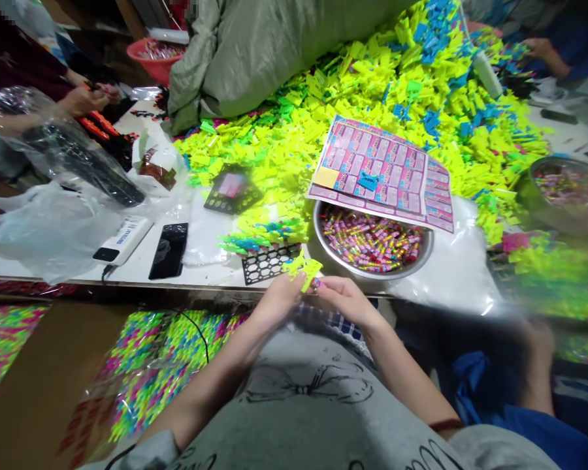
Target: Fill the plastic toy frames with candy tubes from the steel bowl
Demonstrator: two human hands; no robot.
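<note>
Between the fingers of my left hand (285, 290) is a yellow-green plastic toy piece (310, 269). My right hand (345, 297) pinches a small pink candy tube (316, 283) close against that piece. Both hands are at the table's front edge. Just beyond them lies a black tray with round holes (269, 264), and behind it stand rows of yellow and blue toy pieces (269, 234). To the right, a metal bowl (372, 266) holds many small pink and yellow candy tubes (367, 238).
A printed label sheet (387, 173) overlaps the bowl's far rim. A huge heap of yellow-green pieces (372, 85) covers the back. A phone (169, 251) and a white power bank (124, 240) lie left. Co-workers' hands (85, 99) show at both sides. Filled bags (157, 365) sit in a box below.
</note>
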